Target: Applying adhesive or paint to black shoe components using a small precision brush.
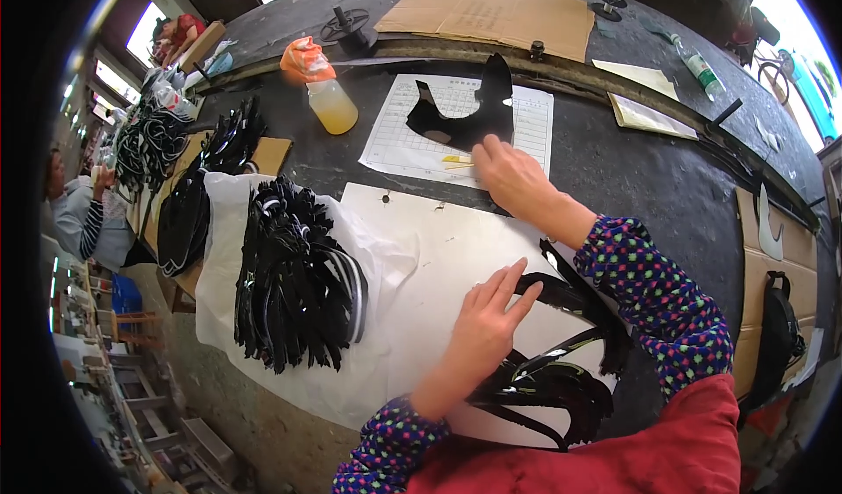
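My left hand (pixel 487 323) lies on a white board (pixel 421 266), fingers stretched out, the tips at the edge of glossy black curved pieces (pixel 553 398). Farther off, my right hand (pixel 517 177) has its fingers drawn together at the lower edge of a black U-shaped piece (pixel 465 130). Whatever is between those fingers is hidden. Beside the fingertips lies a small yellow-and-pale strip (pixel 457 161). Under the U-shaped piece is a white printed sheet (pixel 395 143) with a grid. Left of my left hand, a thick bundle of black strips (pixel 294 284) rests on thin white wrapping (pixel 377 240).
A bottle of yellow liquid (pixel 333 108) with an orange cloth on top stands beyond the sheet. Flat cardboard (pixel 482 16), a black spool (pixel 346 29) and a green-labelled bottle (pixel 699 69) lie farther back. More black strips (pixel 206 191) are at left; two other people sit beyond.
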Demonstrator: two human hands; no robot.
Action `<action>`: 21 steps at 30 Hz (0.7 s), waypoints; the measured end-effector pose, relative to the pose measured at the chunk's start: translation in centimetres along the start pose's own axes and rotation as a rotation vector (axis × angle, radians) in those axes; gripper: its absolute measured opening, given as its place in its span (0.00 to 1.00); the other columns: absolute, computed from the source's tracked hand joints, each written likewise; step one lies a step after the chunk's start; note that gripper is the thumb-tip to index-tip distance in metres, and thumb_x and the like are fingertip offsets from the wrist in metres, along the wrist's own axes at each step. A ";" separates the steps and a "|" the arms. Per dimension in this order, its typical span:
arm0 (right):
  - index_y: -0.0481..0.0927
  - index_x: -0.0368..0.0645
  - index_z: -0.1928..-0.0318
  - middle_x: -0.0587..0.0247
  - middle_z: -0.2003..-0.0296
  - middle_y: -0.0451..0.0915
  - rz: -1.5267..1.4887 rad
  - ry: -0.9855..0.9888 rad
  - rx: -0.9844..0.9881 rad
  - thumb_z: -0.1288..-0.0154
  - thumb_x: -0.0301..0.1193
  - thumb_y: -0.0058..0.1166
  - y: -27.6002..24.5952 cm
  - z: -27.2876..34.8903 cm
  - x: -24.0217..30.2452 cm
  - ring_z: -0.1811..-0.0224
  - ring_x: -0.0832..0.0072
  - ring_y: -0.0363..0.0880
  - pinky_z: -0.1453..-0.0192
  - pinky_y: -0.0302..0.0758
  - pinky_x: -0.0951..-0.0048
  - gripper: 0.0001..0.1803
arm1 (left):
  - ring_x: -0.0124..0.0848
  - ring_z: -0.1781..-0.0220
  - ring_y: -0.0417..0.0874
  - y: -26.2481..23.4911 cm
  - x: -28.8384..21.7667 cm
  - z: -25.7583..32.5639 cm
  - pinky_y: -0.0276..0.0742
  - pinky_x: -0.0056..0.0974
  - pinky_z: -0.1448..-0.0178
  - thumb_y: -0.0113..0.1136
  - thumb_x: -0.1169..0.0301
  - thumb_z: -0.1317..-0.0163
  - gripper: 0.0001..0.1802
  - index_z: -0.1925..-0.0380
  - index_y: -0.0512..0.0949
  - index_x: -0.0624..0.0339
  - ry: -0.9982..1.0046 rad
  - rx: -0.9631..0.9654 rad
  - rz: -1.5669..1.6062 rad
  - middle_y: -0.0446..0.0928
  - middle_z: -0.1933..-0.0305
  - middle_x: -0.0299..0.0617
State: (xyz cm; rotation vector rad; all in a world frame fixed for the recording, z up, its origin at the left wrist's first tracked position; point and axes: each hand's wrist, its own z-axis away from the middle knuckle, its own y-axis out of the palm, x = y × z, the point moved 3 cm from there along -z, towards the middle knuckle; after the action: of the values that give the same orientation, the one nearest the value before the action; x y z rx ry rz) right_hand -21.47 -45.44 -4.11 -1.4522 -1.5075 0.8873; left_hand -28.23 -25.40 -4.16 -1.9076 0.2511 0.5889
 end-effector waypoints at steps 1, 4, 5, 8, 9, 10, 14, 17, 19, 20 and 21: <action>0.75 0.33 0.59 0.52 0.59 0.75 0.037 -0.003 0.008 0.45 0.19 0.57 0.1 0.0 0.1 0.57 0.61 0.82 0.55 0.82 0.65 0.11 | 0.44 0.29 0.71 0.3 0.2 0.1 0.68 0.46 0.32 0.53 0.83 0.45 0.30 0.39 0.79 0.56 -0.005 0.005 0.007 0.68 0.27 0.50; 0.75 0.34 0.59 0.51 0.58 0.76 0.012 -0.008 0.004 0.44 0.19 0.57 -0.1 0.2 0.2 0.56 0.60 0.82 0.54 0.83 0.66 0.11 | 0.45 0.27 0.69 0.5 0.3 0.3 0.65 0.47 0.30 0.52 0.83 0.46 0.33 0.38 0.78 0.53 -0.015 0.012 -0.002 0.64 0.24 0.50; 0.75 0.34 0.59 0.51 0.58 0.76 0.008 -0.006 0.009 0.44 0.19 0.57 -0.2 0.2 0.2 0.56 0.60 0.82 0.54 0.83 0.66 0.11 | 0.46 0.26 0.68 0.5 0.3 0.3 0.64 0.47 0.29 0.52 0.83 0.46 0.33 0.37 0.79 0.51 -0.016 0.012 -0.017 0.63 0.23 0.50; 0.75 0.34 0.59 0.50 0.58 0.76 0.001 0.025 0.068 0.42 0.19 0.56 -0.5 0.5 -0.1 0.54 0.58 0.83 0.54 0.83 0.64 0.10 | 0.47 0.25 0.65 0.9 0.4 0.2 0.62 0.48 0.28 0.51 0.83 0.47 0.35 0.36 0.78 0.49 -0.002 0.042 -0.030 0.61 0.22 0.51; 0.74 0.34 0.59 0.49 0.58 0.77 -0.021 0.056 0.089 0.41 0.19 0.55 -0.7 0.6 -0.2 0.54 0.57 0.84 0.54 0.84 0.63 0.09 | 0.48 0.25 0.65 0.9 0.5 0.1 0.61 0.48 0.27 0.51 0.83 0.47 0.35 0.36 0.78 0.47 -0.003 0.048 -0.021 0.60 0.22 0.51; 0.74 0.33 0.58 0.49 0.58 0.77 -0.041 0.090 0.111 0.40 0.19 0.54 -0.9 0.9 -0.4 0.54 0.55 0.84 0.55 0.84 0.62 0.09 | 0.49 0.25 0.65 0.8 0.4 -0.1 0.61 0.48 0.27 0.51 0.83 0.47 0.35 0.36 0.79 0.48 0.008 0.057 -0.021 0.60 0.22 0.51; 0.71 0.31 0.57 0.37 0.62 0.80 -0.240 0.164 0.115 0.31 0.21 0.48 -3.0 2.8 -2.1 0.61 0.44 0.83 0.59 0.81 0.52 0.06 | 0.49 0.24 0.64 0.8 0.5 0.0 0.61 0.49 0.28 0.51 0.84 0.47 0.36 0.37 0.78 0.48 0.046 0.053 -0.022 0.61 0.22 0.50; 0.69 0.33 0.56 0.37 0.66 0.80 -0.547 0.495 0.204 0.28 0.24 0.47 -8.4 6.9 -0.2 0.62 0.43 0.82 0.60 0.77 0.51 0.06 | 0.47 0.27 0.67 0.3 1.0 0.4 0.62 0.48 0.28 0.52 0.85 0.46 0.35 0.37 0.79 0.49 0.047 0.062 -0.046 0.65 0.26 0.49; 0.70 0.37 0.55 0.41 0.68 0.80 -0.528 0.455 0.112 0.26 0.26 0.48 -10.7 11.6 0.5 0.63 0.44 0.82 0.60 0.75 0.52 0.05 | 0.45 0.34 0.73 0.0 0.9 0.4 0.67 0.44 0.32 0.56 0.83 0.43 0.30 0.39 0.80 0.50 0.042 0.053 0.098 0.72 0.35 0.48; 0.71 0.39 0.53 0.43 0.68 0.80 -0.562 0.506 0.081 0.26 0.26 0.49 -11.2 14.0 1.0 0.64 0.44 0.81 0.60 0.75 0.53 0.06 | 0.45 0.34 0.73 0.0 0.8 0.1 0.67 0.44 0.32 0.56 0.83 0.43 0.30 0.39 0.80 0.50 0.051 0.055 0.112 0.72 0.35 0.48; 0.72 0.39 0.53 0.44 0.67 0.80 -0.540 0.529 0.066 0.26 0.26 0.50 -11.0 16.3 1.4 0.64 0.44 0.81 0.60 0.75 0.54 0.06 | 0.45 0.37 0.75 0.1 0.8 -0.3 0.70 0.43 0.35 0.59 0.82 0.42 0.28 0.40 0.80 0.51 0.028 0.023 0.138 0.74 0.38 0.47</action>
State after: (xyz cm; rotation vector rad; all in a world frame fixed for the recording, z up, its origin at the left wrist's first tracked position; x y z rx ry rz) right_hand -40.73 -43.87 -0.35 -1.0363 -1.3400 0.1988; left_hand -27.47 -25.61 -4.55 -1.8878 0.4088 0.6490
